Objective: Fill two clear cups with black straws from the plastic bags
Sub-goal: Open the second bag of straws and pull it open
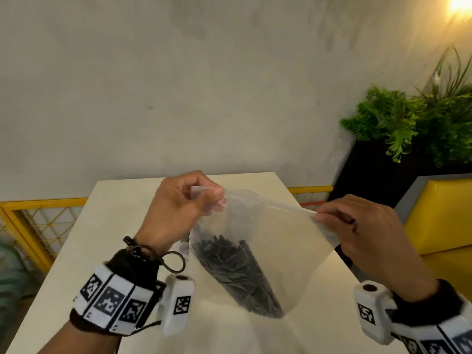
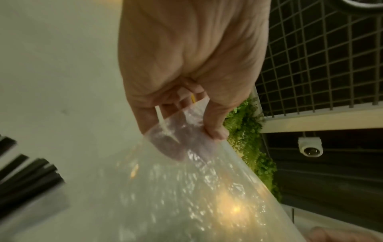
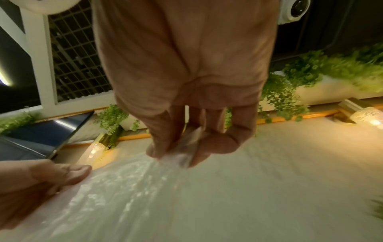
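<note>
A clear plastic bag (image 1: pixel 278 241) hangs in the air above the cream table (image 1: pixel 122 226), stretched between both hands. A bundle of black straws (image 1: pixel 237 274) lies slanted in its lower part. My left hand (image 1: pixel 194 200) pinches the bag's top left corner; my right hand (image 1: pixel 332 221) pinches the top right corner. In the left wrist view the left hand (image 2: pixel 186 131) has its thumb and fingers clamped on the bag (image 2: pixel 186 196), and blurred straws (image 2: pixel 27 176) show at the left. In the right wrist view the right hand (image 3: pixel 176 152) pinches the film (image 3: pixel 134 188). No cups are in view.
A grey wall rises behind the table. A black planter with green plants (image 1: pixel 408 123) stands at the right, beside a yellow seat (image 1: pixel 444 215). A yellow mesh railing (image 1: pixel 38 226) runs along the left. A lamp (image 1: pixel 459 3) glows top right.
</note>
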Tool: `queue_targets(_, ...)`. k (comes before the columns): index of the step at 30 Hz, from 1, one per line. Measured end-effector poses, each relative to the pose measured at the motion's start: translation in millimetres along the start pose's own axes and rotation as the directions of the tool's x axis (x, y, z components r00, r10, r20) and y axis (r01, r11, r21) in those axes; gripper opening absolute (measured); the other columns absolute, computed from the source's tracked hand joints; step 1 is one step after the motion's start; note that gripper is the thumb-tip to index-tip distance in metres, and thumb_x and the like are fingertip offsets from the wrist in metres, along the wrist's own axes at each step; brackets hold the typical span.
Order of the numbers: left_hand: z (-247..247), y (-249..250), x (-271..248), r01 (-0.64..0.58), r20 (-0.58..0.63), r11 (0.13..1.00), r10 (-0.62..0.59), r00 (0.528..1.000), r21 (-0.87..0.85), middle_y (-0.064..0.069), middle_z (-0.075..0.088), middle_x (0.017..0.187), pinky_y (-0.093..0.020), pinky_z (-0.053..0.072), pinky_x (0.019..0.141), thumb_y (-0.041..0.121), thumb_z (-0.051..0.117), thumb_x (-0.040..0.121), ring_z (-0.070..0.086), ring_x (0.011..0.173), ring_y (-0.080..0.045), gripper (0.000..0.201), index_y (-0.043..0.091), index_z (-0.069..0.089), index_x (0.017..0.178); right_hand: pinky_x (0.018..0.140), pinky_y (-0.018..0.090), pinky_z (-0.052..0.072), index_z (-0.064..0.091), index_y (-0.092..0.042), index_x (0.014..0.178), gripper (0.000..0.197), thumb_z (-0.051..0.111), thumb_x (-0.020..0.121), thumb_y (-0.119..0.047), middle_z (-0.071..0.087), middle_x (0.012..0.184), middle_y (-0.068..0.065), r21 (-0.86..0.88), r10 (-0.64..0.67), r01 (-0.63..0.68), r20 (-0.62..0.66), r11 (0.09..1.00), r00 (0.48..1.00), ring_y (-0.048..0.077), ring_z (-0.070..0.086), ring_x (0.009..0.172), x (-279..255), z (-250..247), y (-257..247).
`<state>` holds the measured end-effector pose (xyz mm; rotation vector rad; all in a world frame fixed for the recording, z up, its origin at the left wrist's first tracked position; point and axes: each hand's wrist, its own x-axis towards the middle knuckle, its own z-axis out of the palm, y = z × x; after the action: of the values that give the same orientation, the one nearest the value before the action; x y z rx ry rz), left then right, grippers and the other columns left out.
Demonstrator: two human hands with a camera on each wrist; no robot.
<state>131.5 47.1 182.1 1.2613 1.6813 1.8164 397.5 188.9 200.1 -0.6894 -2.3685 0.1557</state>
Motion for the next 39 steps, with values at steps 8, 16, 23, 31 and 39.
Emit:
queue_targets(8, 36.6, 19.5, -8.2, -0.407, 0.326, 0.572, 0.243, 0.913, 0.712, 0.016, 0.078, 0.097, -0.041, 0.045, 0.099, 0.054, 0.059, 0.091, 0.068, 0.093, -0.012, 0.026, 0.036, 0.075, 0.099, 0.069, 0.012, 0.044, 0.074, -0.019, 0.082, 0.014, 0.066, 0.093, -0.022, 0.067, 0.079, -0.012, 0.070, -0.082, 0.083, -0.010, 0.994, 0.997, 0.003, 0.058, 0.077, 6.0, 11.4, -15.8)
queue_targets(16, 38.0, 9.0, -2.0, -0.314, 0.300, 0.740, 0.158, 0.941, 0.595, 0.015, 0.067, 0.076, -0.037, 0.055, 0.070, 0.027, 0.067, 0.094, 0.060, 0.073, -0.008, 0.010, 0.027, 0.069, 0.084, 0.073, 0.019, 0.051, 0.074, -0.020, 0.097, 0.012, 0.074, 0.086, -0.016, 0.058, 0.089, -0.009, -0.022, 0.081, -0.083, -0.070, 0.996, 0.994, 0.008, 0.057, 0.080, -7.6, -1.9, 2.9)
queue_targets(23, 44.3, 29.1, 0.7, -0.492, 0.450, 0.703, 0.266, 0.852, 0.514, 0.011, 0.062, 0.073, -0.010, 0.037, 0.062, 0.014, 0.068, 0.094, 0.050, 0.063, -0.004, 0.012, 0.018, 0.070, 0.083, 0.073, 0.046, 0.048, 0.068, -0.032, 0.114, 0.041, 0.048, 0.088, -0.056, 0.061, 0.115, -0.002, -0.308, -0.141, 0.162, 0.091, 0.937, 0.986, 0.027, 0.058, 0.100, -0.1, 12.8, -47.7)
queue_targets(31, 38.3, 40.2, -1.5, 0.080, 0.413, 0.905, -0.268, 0.870, 0.418, 0.014, 0.060, 0.049, -0.010, 0.039, 0.050, 0.024, 0.083, 0.081, 0.049, 0.044, 0.000, 0.012, 0.020, 0.074, 0.074, 0.072, 0.041, 0.041, 0.074, -0.025, 0.093, 0.011, 0.071, 0.085, -0.033, 0.060, 0.102, 0.006, -0.309, -0.196, 0.166, -0.070, 0.937, 0.978, 0.030, 0.055, 0.093, 16.1, 28.9, -47.9)
queue_targets(39, 46.6, 31.7, -21.7, 0.421, 0.368, 0.905, -0.412, 0.834, 0.058, 0.004, 0.061, 0.052, -0.018, 0.050, 0.042, 0.011, 0.084, 0.078, 0.057, 0.040, -0.004, 0.020, -0.004, 0.073, 0.085, 0.065, 0.034, 0.056, 0.062, -0.024, 0.083, 0.046, 0.064, 0.075, -0.069, 0.070, 0.074, -0.003, 0.427, 0.404, -0.384, 0.048, 0.819, 0.914, 0.016, 0.072, 0.065, 3.4, 38.7, -64.3)
